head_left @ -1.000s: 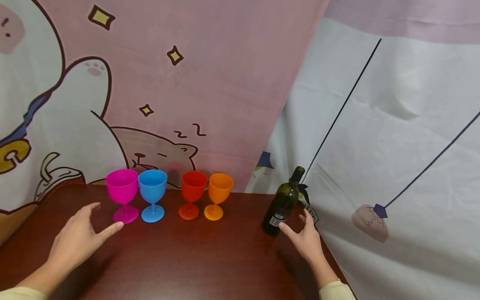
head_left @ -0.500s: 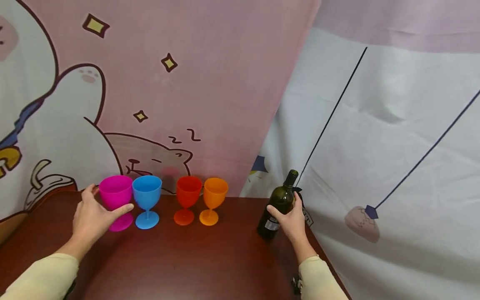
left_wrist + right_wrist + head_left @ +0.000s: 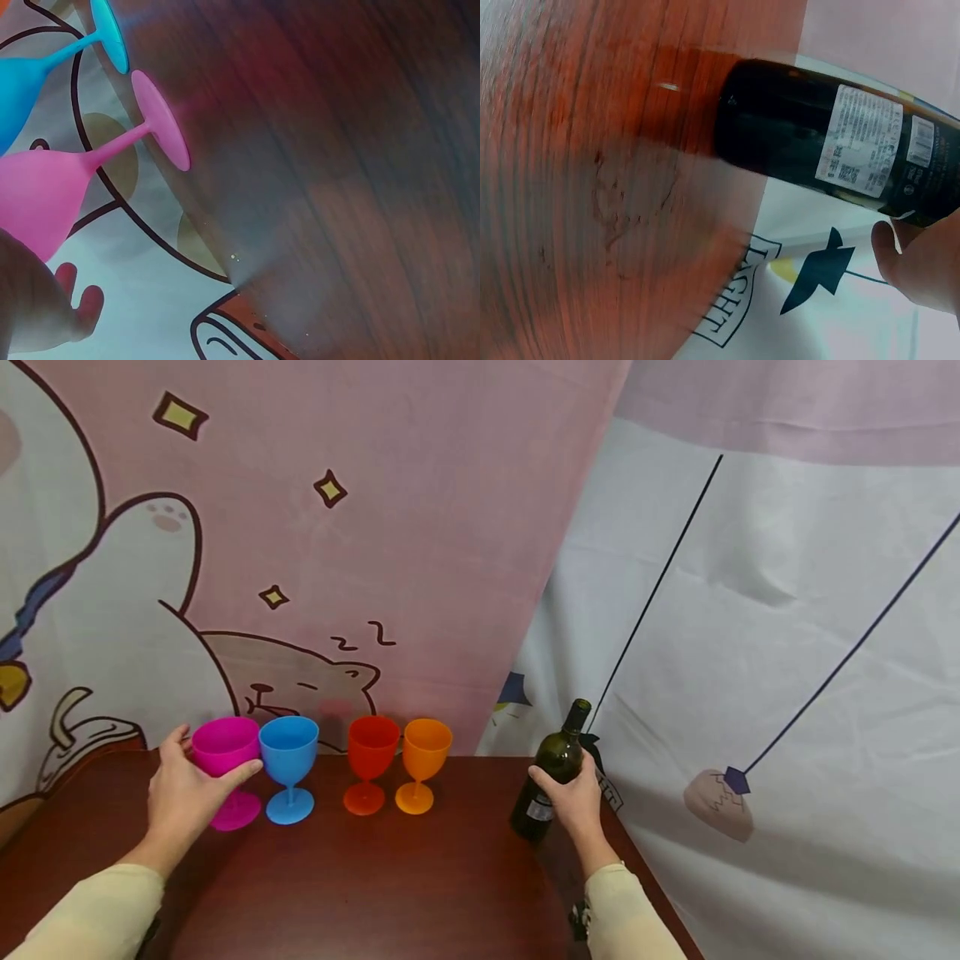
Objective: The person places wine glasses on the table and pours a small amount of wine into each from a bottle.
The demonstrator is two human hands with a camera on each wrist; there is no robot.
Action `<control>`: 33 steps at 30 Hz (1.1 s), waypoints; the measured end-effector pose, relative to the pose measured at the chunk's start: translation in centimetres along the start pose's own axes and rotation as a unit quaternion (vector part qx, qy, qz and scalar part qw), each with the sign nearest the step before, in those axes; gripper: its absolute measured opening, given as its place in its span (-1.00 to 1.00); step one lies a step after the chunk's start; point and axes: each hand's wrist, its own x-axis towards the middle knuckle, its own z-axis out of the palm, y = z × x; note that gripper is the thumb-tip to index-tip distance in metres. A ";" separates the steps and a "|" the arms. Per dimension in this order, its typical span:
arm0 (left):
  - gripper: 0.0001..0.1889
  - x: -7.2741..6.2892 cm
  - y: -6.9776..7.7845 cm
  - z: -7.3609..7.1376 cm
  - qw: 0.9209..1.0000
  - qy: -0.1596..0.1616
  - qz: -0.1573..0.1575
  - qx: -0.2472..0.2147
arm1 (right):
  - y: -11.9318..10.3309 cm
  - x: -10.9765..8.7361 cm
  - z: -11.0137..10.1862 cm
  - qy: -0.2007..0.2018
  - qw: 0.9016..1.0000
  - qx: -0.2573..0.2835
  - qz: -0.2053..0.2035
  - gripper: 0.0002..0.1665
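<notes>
My left hand grips the bowl of a magenta plastic goblet, thumb across the front, other fingers at its far left side. In the left wrist view, two fingertips show beside the magenta bowl. A blue goblet stands close on its right. On the right of the table, my right hand holds a dark green wine bottle around its upper body. The bottle's white back label shows in the right wrist view. Both the goblet and the bottle appear to stand on the table.
A red goblet and an orange goblet stand side by side in the same row near the back edge. The dark wooden table ends at a printed cloth backdrop behind and to the right.
Both hands have moved forward: the left from beside the magenta goblet onto its bowl, the right from beside the wine bottle to around it. The view has shifted slightly.
</notes>
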 end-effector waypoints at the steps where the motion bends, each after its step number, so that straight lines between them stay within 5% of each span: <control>1: 0.29 0.0 0.0 -0.1 1.000 0.000 0.004 -0.001 | 0.0 0.1 0.0 0.000 1.000 -0.002 -0.002 0.24; 10: 0.18 -0.6 -0.6 -1.6 1.000 0.021 0.013 -0.002 | -0.7 0.7 0.4 -0.010 1.000 -0.004 -0.019 0.21; 15: 0.19 -2.8 -0.3 -2.4 1.000 0.024 0.018 0.004 | -0.7 0.8 0.1 0.001 1.000 -0.005 -0.024 0.17; 19: 0.17 -5.0 1.2 -2.0 0.998 0.026 0.053 -0.001 | -0.4 0.8 -0.3 0.010 1.000 0.003 -0.022 0.16; 27: 0.11 -9.3 5.5 1.8 0.991 -0.050 0.124 -0.022 | 0.1 0.3 -0.1 0.009 1.000 0.009 -0.002 0.21; 33: 0.09 -11.0 8.0 6.2 0.978 -0.139 0.135 -0.078 | 0.4 0.2 0.0 0.000 1.000 0.015 -0.003 0.29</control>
